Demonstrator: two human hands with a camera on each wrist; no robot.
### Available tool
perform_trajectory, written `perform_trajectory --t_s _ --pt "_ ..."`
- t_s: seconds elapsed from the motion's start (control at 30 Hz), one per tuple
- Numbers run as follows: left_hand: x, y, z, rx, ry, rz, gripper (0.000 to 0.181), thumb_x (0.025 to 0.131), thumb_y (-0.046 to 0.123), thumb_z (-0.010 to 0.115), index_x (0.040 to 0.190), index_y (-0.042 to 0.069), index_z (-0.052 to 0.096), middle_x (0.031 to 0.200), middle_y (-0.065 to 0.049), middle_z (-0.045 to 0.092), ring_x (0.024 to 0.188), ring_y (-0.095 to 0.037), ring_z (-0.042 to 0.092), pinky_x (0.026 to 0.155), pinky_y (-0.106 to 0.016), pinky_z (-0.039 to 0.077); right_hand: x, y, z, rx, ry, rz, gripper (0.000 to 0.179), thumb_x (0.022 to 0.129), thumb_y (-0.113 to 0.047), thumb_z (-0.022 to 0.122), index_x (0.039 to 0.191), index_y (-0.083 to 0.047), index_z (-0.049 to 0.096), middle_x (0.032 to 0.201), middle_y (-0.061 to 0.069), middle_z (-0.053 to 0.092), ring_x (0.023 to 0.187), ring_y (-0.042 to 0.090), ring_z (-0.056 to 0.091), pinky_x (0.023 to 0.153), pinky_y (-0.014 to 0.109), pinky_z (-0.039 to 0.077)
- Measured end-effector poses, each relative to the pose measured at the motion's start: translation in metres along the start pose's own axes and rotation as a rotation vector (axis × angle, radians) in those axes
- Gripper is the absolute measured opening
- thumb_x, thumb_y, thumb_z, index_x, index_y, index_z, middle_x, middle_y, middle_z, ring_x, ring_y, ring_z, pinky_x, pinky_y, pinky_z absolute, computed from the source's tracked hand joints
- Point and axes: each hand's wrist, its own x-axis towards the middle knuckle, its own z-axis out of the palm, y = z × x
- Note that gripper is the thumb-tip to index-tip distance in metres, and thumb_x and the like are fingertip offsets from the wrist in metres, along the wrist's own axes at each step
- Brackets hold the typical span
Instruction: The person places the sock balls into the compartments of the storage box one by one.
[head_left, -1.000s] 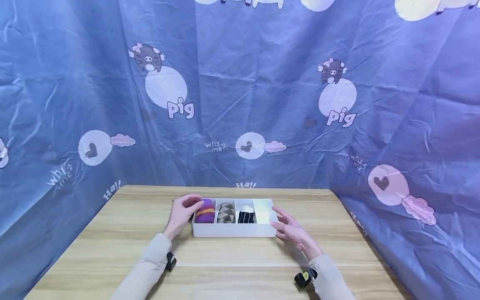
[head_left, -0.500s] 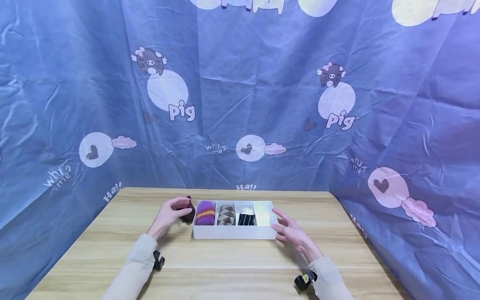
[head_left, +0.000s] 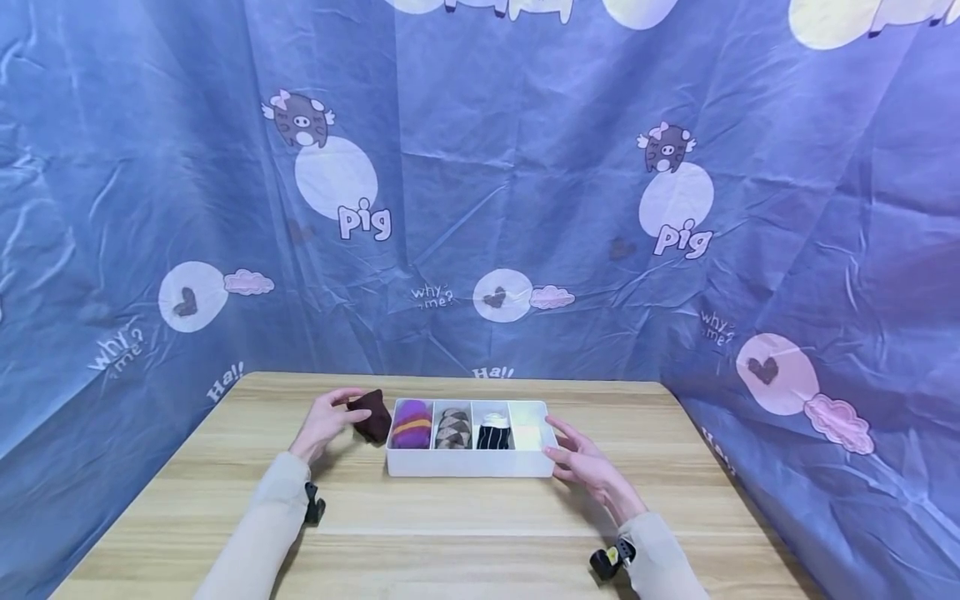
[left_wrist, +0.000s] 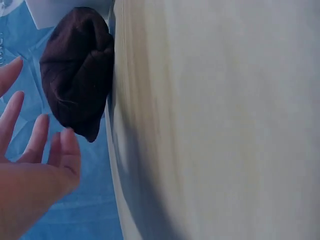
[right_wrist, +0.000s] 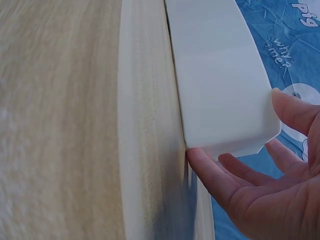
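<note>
My left hand (head_left: pixel 327 425) is at a dark brown rolled-up sock (head_left: pixel 372 417) on the table, left of a white divided box (head_left: pixel 471 463). In the left wrist view its fingers are spread, with one fingertip (left_wrist: pixel 68 134) right at the lower edge of the sock (left_wrist: pixel 77 70). My right hand (head_left: pixel 588 467) holds the box's right end, thumb and fingertips at its rim and corner; the right wrist view shows the box wall (right_wrist: pixel 220 75) between them. Inside the box lie a purple roll with an orange stripe (head_left: pixel 412 425), a grey-brown patterned roll (head_left: pixel 453 429) and a black-and-white striped roll (head_left: pixel 493 433).
The rightmost compartment (head_left: pixel 528 425) shows its white floor. Light wood table (head_left: pixel 450 542) extends around the box. A blue printed curtain (head_left: pixel 465 192) hangs behind the table's far edge and along both sides.
My left hand has moved left, from the purple roll to the brown sock. More of the brown sock now shows, and it sits slightly farther left. The right hand and box stay put.
</note>
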Motion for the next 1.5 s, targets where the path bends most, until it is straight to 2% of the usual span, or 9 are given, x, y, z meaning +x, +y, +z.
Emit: perform_trajectory --t_s 0.07,0.13,0.27,0.33,0.4,0.67,0.97,1.3,1.5 --pt "0.002 -0.001 0.002 0.009 -0.004 0.007 0.058 0.079 0.015 0.080 0.130 -0.002 0.059 0.139 -0.025 0.051 0.129 -0.036 0.040 0.109 -0.047 0.030 -0.001 0.000 0.001 0.002 0.005 0.005 0.069 0.095 -0.014 0.063 0.155 -0.016 0.029 0.155 0.032 0.022 0.110 0.023 0.060 0.090 0.036 0.053" --pt "0.004 -0.002 0.005 0.010 -0.010 0.007 0.058 0.079 0.013 0.080 0.131 -0.003 0.058 0.138 -0.026 0.051 0.128 -0.037 0.041 0.111 -0.048 0.029 0.000 -0.001 0.002 0.004 0.008 0.008 0.069 0.095 -0.014 0.063 0.155 -0.017 0.030 0.156 0.031 0.023 0.109 0.022 0.060 0.090 0.036 0.053" --pt "0.007 -0.001 0.011 0.013 -0.030 -0.003 0.058 0.080 0.012 0.079 0.132 -0.002 0.057 0.134 -0.027 0.054 0.121 -0.037 0.049 0.098 -0.031 0.041 0.001 -0.001 0.003 0.015 0.017 0.013 0.068 0.094 -0.013 0.063 0.154 -0.018 0.031 0.155 0.029 0.025 0.106 0.021 0.061 0.088 0.035 0.054" --pt "0.009 0.000 0.013 0.011 -0.047 -0.004 0.059 0.081 0.011 0.078 0.134 -0.002 0.056 0.133 -0.028 0.055 0.119 -0.038 0.052 0.090 -0.023 0.044 0.001 -0.001 0.002 0.018 0.022 0.010 0.068 0.094 -0.013 0.064 0.154 -0.019 0.032 0.155 0.029 0.026 0.105 0.020 0.061 0.087 0.034 0.054" --pt "0.011 0.000 0.015 0.012 -0.060 -0.010 0.062 0.081 0.011 0.078 0.136 -0.001 0.053 0.134 -0.027 0.055 0.119 -0.038 0.053 0.087 -0.020 0.044 0.002 -0.001 0.002 0.020 0.026 0.010 0.068 0.094 -0.012 0.064 0.154 -0.019 0.032 0.155 0.028 0.027 0.105 0.020 0.061 0.086 0.034 0.053" --pt "0.014 0.001 0.018 0.061 -0.116 -0.044 0.075 0.080 0.015 0.080 0.145 0.003 0.045 0.138 -0.027 0.052 0.115 -0.035 0.055 0.093 -0.029 0.042 0.001 -0.002 0.000 0.021 0.019 0.013 0.069 0.094 -0.013 0.065 0.154 -0.018 0.032 0.154 0.029 0.027 0.104 0.018 0.060 0.085 0.034 0.053" --pt "0.012 0.000 0.016 0.096 -0.177 -0.085 0.069 0.076 0.012 0.081 0.139 0.003 0.053 0.122 -0.025 0.059 0.098 -0.026 0.057 0.081 -0.027 0.043 0.002 -0.003 0.000 0.017 -0.002 0.012 0.071 0.094 -0.015 0.064 0.155 -0.016 0.029 0.155 0.030 0.025 0.103 0.018 0.060 0.085 0.034 0.053" --pt "0.010 -0.001 0.014 0.072 -0.170 -0.076 0.064 0.075 0.007 0.081 0.132 -0.003 0.056 0.118 -0.028 0.061 0.098 -0.027 0.058 0.080 -0.026 0.047 0.001 -0.003 0.001 0.014 0.003 0.013 0.069 0.094 -0.014 0.064 0.154 -0.017 0.031 0.154 0.030 0.027 0.101 0.018 0.061 0.083 0.033 0.053" --pt "0.009 0.001 0.015 0.079 -0.176 -0.095 0.062 0.079 0.018 0.082 0.132 -0.002 0.057 0.122 -0.025 0.061 0.098 -0.024 0.058 0.079 -0.024 0.048 0.001 -0.002 0.000 0.018 0.015 0.007 0.069 0.093 -0.014 0.065 0.154 -0.017 0.032 0.154 0.030 0.028 0.102 0.018 0.061 0.085 0.034 0.053"
